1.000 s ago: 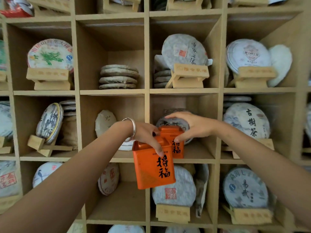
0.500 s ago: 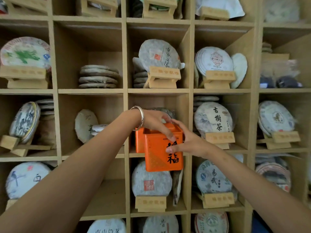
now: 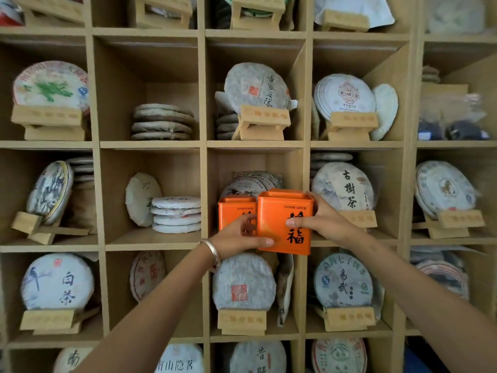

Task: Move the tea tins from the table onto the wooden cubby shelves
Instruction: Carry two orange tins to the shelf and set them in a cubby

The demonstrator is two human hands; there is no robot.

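Currently front tin (image 3: 284,224) is upright, long axis vertical, label facing out, at the cubby (image 3: 298,189) lip just right of the seated tin (image 3: 233,211) — left hand (image 3: 236,238) pinches its lower-left corner, right hand (image 3: 320,219) its right side. Risk: base looks partly off the ledge — early release could tip it out, or a push could jam it into the tea cakes (image 3: 250,183) behind.

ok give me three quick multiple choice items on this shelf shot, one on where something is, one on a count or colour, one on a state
1. Where is the rear tin?
A. in the cubby behind the front tin
B. top row
C. on the floor

2. How many orange tins show?
A. one
B. two
C. four

3. What is the front tin's state?
A. lying flat, untouched
B. lid off
C. upright, held by both hands

Answers: 1 A, it stands in the middle cubby. 2 B, two orange tins. 3 C, left hand and right hand both have a grip on it.
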